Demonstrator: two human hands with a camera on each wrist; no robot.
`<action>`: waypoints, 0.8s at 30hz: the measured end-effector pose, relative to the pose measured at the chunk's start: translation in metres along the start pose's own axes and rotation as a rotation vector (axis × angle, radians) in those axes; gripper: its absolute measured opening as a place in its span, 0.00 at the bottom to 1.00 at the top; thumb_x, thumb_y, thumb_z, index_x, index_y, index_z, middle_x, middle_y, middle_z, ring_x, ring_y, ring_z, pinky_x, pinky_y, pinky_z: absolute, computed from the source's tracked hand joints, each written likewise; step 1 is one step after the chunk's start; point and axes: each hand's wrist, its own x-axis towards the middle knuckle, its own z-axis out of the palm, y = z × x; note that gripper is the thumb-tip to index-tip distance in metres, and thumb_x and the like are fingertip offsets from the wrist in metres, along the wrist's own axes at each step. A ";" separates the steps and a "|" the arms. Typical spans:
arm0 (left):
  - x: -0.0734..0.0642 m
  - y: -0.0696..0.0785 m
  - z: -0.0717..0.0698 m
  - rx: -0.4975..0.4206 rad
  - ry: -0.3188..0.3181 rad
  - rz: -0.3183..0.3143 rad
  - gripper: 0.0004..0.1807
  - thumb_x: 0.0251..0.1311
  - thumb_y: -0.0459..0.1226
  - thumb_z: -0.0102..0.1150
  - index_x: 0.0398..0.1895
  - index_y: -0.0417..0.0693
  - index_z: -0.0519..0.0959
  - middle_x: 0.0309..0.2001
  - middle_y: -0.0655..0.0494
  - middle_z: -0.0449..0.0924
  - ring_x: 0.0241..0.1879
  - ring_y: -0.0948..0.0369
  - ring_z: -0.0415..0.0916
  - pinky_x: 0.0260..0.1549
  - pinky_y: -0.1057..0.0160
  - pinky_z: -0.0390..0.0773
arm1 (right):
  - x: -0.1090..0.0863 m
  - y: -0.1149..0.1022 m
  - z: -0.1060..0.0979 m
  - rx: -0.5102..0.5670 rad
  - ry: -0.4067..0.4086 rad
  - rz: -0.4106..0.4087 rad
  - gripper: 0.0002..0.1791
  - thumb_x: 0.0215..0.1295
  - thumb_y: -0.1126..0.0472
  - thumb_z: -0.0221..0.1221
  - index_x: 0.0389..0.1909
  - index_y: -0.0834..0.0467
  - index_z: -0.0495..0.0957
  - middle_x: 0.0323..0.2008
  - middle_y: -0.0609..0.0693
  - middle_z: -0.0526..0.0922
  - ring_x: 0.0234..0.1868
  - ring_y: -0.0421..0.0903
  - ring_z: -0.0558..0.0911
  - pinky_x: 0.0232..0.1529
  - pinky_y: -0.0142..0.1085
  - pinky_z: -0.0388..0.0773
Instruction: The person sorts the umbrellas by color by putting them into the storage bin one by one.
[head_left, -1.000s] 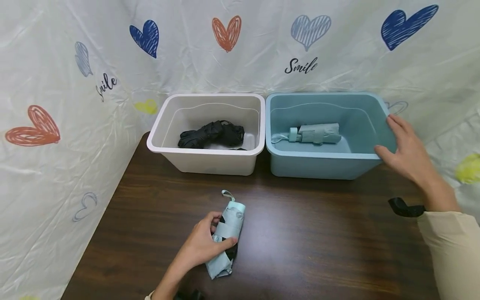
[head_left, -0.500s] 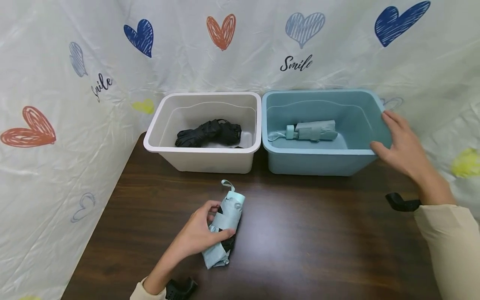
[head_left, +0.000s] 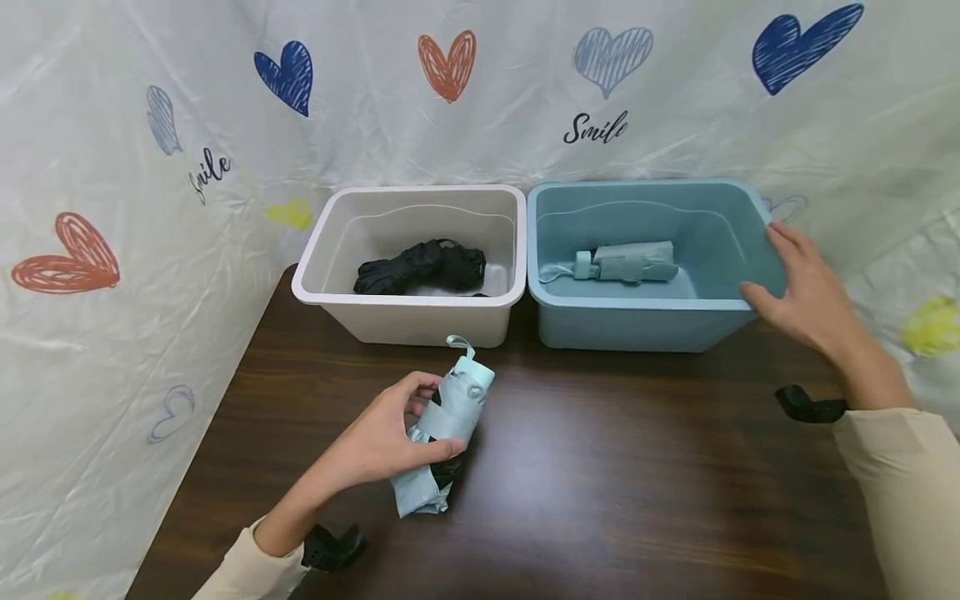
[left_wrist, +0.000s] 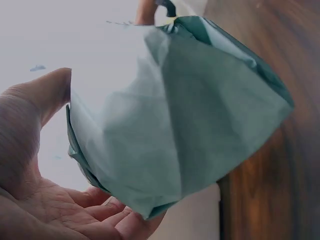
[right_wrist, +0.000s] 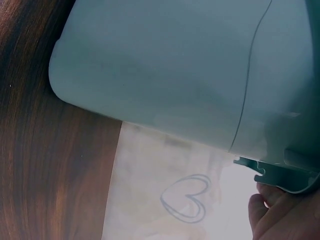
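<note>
My left hand point(head_left: 386, 433) grips a folded light-blue umbrella point(head_left: 457, 408) over the table in front of the white bin, thumb on one side and fingers on the other. The umbrella's handle cap and wrist loop point toward the bins; its loose fabric end point(left_wrist: 175, 120) fills the left wrist view. My right hand point(head_left: 810, 300) holds the right rim of the blue bin point(head_left: 630, 329) at the front corner. In the right wrist view, fingers point(right_wrist: 270, 195) curl at that rim. Another light-blue folded umbrella point(head_left: 630, 263) lies inside the blue bin.
Left of the blue bin stands the white bin point(head_left: 420, 323), with black folded items point(head_left: 423, 267) inside. Both bins stand at the back of a dark wooden table point(head_left: 615, 467). A white cloth point(head_left: 375, 100) with printed hearts hangs behind and to the left.
My left hand has carried the umbrella forward, toward the white bin, and it now looks raised from the table. The right hand stays on the blue bin's rim.
</note>
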 end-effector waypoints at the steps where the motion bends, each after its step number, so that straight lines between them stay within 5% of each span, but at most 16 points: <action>1: 0.002 0.002 -0.002 -0.006 -0.004 0.012 0.42 0.52 0.51 0.78 0.69 0.47 0.72 0.58 0.48 0.81 0.52 0.55 0.80 0.43 0.60 0.83 | -0.001 0.001 0.000 0.003 -0.003 0.003 0.48 0.71 0.51 0.54 0.85 0.64 0.45 0.85 0.67 0.45 0.81 0.77 0.51 0.75 0.77 0.49; 16: 0.024 0.041 -0.030 -0.016 -0.015 0.138 0.41 0.55 0.48 0.76 0.70 0.44 0.72 0.60 0.47 0.81 0.50 0.55 0.84 0.47 0.58 0.84 | 0.001 0.000 0.003 -0.008 -0.011 0.002 0.49 0.70 0.51 0.53 0.84 0.67 0.45 0.84 0.70 0.45 0.81 0.77 0.50 0.77 0.76 0.48; 24: 0.052 0.068 -0.049 -0.089 -0.063 0.180 0.41 0.58 0.44 0.73 0.74 0.41 0.69 0.66 0.46 0.77 0.62 0.51 0.83 0.66 0.49 0.80 | 0.001 -0.001 0.001 -0.012 -0.018 -0.003 0.48 0.72 0.51 0.53 0.85 0.66 0.44 0.85 0.69 0.44 0.81 0.77 0.50 0.77 0.75 0.48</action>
